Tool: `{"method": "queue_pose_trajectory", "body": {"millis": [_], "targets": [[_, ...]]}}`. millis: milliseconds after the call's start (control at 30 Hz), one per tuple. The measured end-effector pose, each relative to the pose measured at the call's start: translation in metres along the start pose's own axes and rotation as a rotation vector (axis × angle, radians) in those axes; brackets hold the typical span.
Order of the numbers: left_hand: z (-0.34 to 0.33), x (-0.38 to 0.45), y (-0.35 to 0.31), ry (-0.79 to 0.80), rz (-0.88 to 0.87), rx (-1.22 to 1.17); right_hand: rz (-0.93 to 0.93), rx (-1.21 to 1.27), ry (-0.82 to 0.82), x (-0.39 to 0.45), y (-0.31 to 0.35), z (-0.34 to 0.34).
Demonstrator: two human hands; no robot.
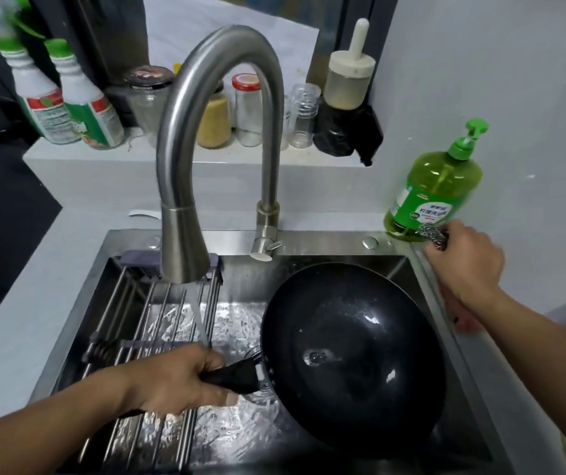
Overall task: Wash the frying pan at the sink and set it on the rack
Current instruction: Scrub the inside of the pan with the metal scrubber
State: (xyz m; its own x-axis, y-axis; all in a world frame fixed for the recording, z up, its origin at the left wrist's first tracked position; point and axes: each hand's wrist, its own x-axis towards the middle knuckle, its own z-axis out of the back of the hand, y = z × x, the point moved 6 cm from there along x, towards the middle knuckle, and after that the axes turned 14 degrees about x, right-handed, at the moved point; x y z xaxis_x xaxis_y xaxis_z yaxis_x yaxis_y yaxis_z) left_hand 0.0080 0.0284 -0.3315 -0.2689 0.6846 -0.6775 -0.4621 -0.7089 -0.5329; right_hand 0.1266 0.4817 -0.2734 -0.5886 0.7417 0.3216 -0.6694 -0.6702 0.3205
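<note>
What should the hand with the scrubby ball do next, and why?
Probably bring the steel scrubber in the right hand over into the pan and start scrubbing. The left hand already steadies the pan's handle, and water is running from the faucet.

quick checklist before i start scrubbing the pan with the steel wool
1. Left hand has a grip on the pan handle: ok.
2. Right hand has the steel wool: ok, held at the sink corner by the soap bottle.
3. Pan sits inside the sink: ok.
4. Water running from the tap: ok, but it lands beside the pan, not in it.
5. Soap on the steel wool: cannot tell.
6. Rack free for the pan: ok.
</note>
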Motion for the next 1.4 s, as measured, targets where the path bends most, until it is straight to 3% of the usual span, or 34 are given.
{"method": "queue_pose_trajectory", "body": {"millis": [200, 367, 467, 600, 933, 1233, 1400], "targets": [[0.006, 0.010, 0.001, -0.044, -0.026, 0.069, 0.133, 0.171, 0.233, -0.079, 0.062, -0.022], [-0.011, 0.007, -0.001, -0.070, -0.073, 0.050, -0.058, 0.214, 0.490, -0.124, 0.053, -0.071], [-0.027, 0.000, -0.010, -0.060, -0.106, -0.096, -0.159, 0.203, 0.533, -0.134, 0.048, -0.078], [-0.041, -0.002, -0.024, -0.054, -0.074, -0.313, -0.162, 0.205, 0.541, -0.147, 0.056, -0.080], [-0.103, 0.006, -0.052, -0.075, -0.075, -0.549, -0.254, 0.342, 0.757, -0.209, 0.097, -0.096], [-0.085, 0.015, -0.028, -0.095, 0.013, -0.483, -0.296, 0.103, 0.829, -0.215, 0.068, -0.095], [-0.115, 0.001, -0.033, -0.063, 0.077, -0.547, -0.250, 0.019, 0.885, -0.215, 0.054, -0.110]]}}
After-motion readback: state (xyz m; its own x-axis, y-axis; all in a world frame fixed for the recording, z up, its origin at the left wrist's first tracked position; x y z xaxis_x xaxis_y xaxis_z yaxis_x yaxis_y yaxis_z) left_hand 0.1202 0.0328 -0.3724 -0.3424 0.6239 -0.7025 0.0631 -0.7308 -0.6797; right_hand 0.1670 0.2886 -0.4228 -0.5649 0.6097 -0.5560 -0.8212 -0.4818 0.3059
